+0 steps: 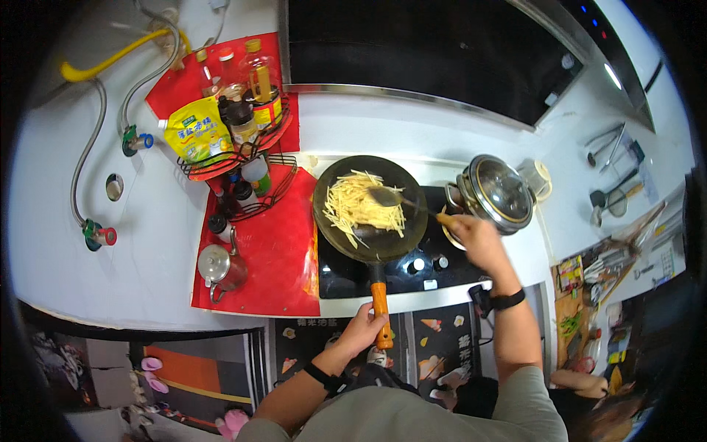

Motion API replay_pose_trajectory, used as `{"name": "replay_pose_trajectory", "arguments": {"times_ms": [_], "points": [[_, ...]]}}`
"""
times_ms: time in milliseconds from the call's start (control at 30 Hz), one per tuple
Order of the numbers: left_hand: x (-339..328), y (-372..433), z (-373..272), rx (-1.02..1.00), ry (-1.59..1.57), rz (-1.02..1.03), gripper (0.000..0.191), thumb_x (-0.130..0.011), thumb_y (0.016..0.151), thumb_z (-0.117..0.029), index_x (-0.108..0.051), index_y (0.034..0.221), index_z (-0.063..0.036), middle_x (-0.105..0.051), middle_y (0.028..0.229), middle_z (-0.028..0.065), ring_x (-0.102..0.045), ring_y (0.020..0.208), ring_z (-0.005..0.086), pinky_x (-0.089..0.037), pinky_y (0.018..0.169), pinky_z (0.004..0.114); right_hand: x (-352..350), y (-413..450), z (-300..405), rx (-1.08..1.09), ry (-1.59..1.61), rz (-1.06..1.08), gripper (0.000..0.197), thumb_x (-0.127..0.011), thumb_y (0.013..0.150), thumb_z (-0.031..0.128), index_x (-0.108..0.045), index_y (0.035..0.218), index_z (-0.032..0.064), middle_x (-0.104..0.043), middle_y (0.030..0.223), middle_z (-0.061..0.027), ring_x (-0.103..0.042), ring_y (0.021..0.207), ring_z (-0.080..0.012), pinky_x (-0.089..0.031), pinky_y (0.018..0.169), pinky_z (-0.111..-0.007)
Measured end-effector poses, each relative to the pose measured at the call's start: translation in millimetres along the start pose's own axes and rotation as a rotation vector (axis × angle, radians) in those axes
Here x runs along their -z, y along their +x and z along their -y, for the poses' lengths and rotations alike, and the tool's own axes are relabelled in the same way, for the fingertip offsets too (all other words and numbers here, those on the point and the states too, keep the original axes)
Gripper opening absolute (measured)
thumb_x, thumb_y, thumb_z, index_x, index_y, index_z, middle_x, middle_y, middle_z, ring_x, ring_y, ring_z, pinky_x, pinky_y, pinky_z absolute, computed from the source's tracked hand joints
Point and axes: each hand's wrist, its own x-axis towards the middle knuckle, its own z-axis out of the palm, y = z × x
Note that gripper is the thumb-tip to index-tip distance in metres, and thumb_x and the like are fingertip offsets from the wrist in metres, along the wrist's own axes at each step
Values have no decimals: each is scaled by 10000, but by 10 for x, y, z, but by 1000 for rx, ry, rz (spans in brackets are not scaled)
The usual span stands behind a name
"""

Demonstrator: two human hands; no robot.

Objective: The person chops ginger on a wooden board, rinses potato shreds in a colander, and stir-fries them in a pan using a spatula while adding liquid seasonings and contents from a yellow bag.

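A dark wok (pixel 381 243) with a wooden handle (pixel 380 298) stands on the left side of the black glass hob (pixel 353 282). My left hand (pixel 362 329) grips that handle near its end. Pale yellow shredded strips (pixel 353 204), which look like potato, are heaped in the wok. In my right hand (pixel 478 240) is the wooden grip of a cooking spatula or ladle (pixel 386 196); its dark head rests on or just above the strips and partly hides them. The tool is slightly blurred, so its exact kind cannot be told.
Right of the wok stands a lidded steel pot (pixel 500 190). At left, a wire rack (pixel 265 201) holds bottles and a yellow pouch (pixel 199 130), with a metal kettle (pixel 221 268) below. A range hood (pixel 420 50) overhangs the back. Another person's arm (pixel 580 382) shows at lower right.
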Motion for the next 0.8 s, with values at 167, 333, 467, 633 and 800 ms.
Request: {"name": "replay_pose_trajectory", "arguments": {"times_ms": [167, 333, 467, 633, 800], "points": [[-199, 31, 109, -25, -225, 2, 620, -572, 1081, -296, -322, 1548, 27, -674, 1178, 200, -745, 853, 262, -605, 764, 383, 257, 1128, -870, -88, -157, 95, 339, -622, 1025, 287, -772, 1129, 1, -688, 739, -126, -609, 634, -238, -505, 621, -369], [-175, 35, 208, -1, -196, -60, 623, -551, 1084, -247, -283, 1597, -18, -645, 1161, 159, -726, 856, 227, -590, 762, 383, 115, 1741, -291, -440, 259, 463, 358, -701, 995, 376, -783, 1175, 77, -582, 692, -32, -513, 568, -125, -400, 485, -297], [-147, -48, 108, -51, -239, -80, 655, -547, 1071, -205, -245, 1626, -33, -634, 1113, 140, -697, 805, 206, -581, 711, 370, 614, 1982, 51, -306, 88, 513, 314, -701, 1005, 359, -807, 1172, 115, -513, 645, 25, -419, 511, -83, -314, 442, -269], [-220, 26, 294, -57, -181, -67, 688, -564, 1053, -202, -235, 1629, -16, -622, 1116, 144, -666, 771, 203, -566, 676, 366, 169, 2379, 228, -235, -89, 517, 355, -689, 995, 379, -797, 1247, 155, -523, 662, 3, -425, 531, -123, -358, 447, -302], [-257, 57, 245, -89, -124, -91, 675, -567, 1051, -207, -250, 1612, -4, -618, 1082, 125, -649, 733, 191, -560, 653, 356, 27, 2064, 518, 257, -263, 702, 355, -707, 1005, 327, -766, 1290, 124, -792, 1061, -116, -716, 836, -245, -571, 791, -387]]}}
